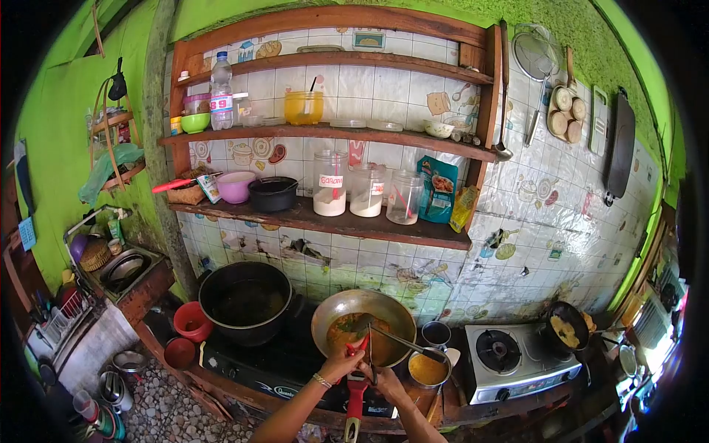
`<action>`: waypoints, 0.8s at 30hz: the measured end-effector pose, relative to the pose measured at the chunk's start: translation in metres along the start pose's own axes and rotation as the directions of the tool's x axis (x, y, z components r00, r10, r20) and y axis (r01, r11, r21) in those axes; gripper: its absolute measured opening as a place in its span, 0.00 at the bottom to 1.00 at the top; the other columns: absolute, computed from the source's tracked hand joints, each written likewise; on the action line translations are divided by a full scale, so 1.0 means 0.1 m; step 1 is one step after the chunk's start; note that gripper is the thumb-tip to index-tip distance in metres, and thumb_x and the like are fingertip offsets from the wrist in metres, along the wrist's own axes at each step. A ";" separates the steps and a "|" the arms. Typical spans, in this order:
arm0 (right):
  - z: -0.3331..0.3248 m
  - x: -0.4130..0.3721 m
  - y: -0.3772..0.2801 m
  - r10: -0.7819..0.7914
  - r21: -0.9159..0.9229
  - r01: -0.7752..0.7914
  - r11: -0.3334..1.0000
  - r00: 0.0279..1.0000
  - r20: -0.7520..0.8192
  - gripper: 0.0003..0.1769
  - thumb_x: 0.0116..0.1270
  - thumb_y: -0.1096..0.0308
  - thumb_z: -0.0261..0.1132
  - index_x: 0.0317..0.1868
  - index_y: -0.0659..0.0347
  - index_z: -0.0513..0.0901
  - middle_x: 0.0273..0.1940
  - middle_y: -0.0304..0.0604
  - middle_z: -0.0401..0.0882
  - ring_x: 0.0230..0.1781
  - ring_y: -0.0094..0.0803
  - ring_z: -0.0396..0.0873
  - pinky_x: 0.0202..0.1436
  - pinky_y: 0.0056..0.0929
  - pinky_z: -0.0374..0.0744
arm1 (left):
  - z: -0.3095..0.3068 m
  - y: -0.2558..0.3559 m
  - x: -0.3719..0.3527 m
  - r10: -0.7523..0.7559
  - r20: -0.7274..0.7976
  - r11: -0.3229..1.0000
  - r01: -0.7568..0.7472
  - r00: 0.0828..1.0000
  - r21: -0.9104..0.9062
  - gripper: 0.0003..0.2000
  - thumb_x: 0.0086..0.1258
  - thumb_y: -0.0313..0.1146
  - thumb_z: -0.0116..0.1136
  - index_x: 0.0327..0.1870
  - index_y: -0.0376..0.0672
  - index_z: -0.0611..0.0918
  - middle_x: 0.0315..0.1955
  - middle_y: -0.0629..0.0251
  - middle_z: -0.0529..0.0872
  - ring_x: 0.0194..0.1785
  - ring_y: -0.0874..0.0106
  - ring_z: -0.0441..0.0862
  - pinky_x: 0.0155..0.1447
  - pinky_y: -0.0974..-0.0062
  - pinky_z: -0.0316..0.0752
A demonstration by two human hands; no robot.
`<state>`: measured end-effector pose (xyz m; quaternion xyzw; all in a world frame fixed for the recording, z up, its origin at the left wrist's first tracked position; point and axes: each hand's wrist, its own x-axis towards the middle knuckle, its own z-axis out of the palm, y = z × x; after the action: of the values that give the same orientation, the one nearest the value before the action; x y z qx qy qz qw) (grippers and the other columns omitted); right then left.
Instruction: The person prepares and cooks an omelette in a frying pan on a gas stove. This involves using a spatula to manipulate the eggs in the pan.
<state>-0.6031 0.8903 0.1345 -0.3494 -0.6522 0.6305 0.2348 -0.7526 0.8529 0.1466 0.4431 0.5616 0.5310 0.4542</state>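
A wide metal wok [325,306] with a red handle [354,410] stands on the black stove, with reddish-orange sauce [343,325] inside. Over its near rim, my left hand [346,365], with a bracelet at the wrist, is closed on a slim red piece that looks like a chili pepper [360,344]. Close against it, my right hand [385,382] is closed around a thin, upright knife-like blade [371,341]. A ladle [402,341] rests in the wok, its long handle reaching right. Both hands' fingertips partly hide what they hold.
Left of the wok sits a large black pot [247,332] beside a red bucket [193,323]. On the right are a pot of orange-yellow food [428,369], a dark cup [436,334] and a silver stove [517,384] with a frying pan [565,308]. Shelves [347,221] hold jars above.
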 end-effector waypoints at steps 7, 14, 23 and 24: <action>-0.09 0.25 0.32 -0.309 -0.245 0.277 0.929 0.946 -0.098 0.28 0.54 0.42 0.63 0.29 0.65 0.76 0.17 0.34 0.69 0.16 0.19 0.64 0.18 0.20 0.64 | -0.03 0.16 0.01 -0.083 0.025 0.996 0.084 0.996 -0.022 0.23 0.67 0.31 0.48 0.64 0.50 0.64 0.20 0.77 0.69 0.19 0.87 0.62 0.21 0.88 0.58; -0.23 0.17 0.06 0.026 -0.170 -0.027 0.985 1.000 -0.010 0.24 0.56 0.44 0.62 0.26 0.60 0.76 0.17 0.33 0.69 0.17 0.18 0.65 0.16 0.19 0.61 | 0.11 0.08 0.16 -0.042 0.000 0.973 0.041 0.999 -0.225 0.23 0.67 0.30 0.48 0.64 0.48 0.64 0.17 0.78 0.67 0.18 0.85 0.62 0.20 0.87 0.60; -0.41 0.26 0.11 -0.184 -0.244 0.187 0.952 0.982 0.036 0.29 0.56 0.40 0.59 0.25 0.63 0.76 0.16 0.33 0.69 0.14 0.21 0.65 0.17 0.24 0.62 | 0.21 0.13 0.21 -0.078 -0.093 0.968 0.053 0.993 -0.245 0.18 0.67 0.30 0.48 0.59 0.43 0.69 0.17 0.80 0.62 0.20 0.87 0.63 0.19 0.89 0.58; -0.44 0.23 0.04 -0.179 -0.333 0.181 0.926 0.983 0.036 0.30 0.56 0.40 0.59 0.24 0.64 0.76 0.15 0.34 0.69 0.14 0.21 0.66 0.18 0.24 0.63 | 0.19 0.13 0.22 -0.091 -0.071 0.969 0.072 0.993 -0.238 0.19 0.68 0.31 0.48 0.60 0.44 0.68 0.18 0.78 0.65 0.19 0.87 0.62 0.19 0.89 0.57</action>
<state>-0.5843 0.9361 0.1319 -0.3212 -0.7796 0.4873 0.2272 -0.7381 0.8783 0.1583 0.3406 0.5308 0.5921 0.5017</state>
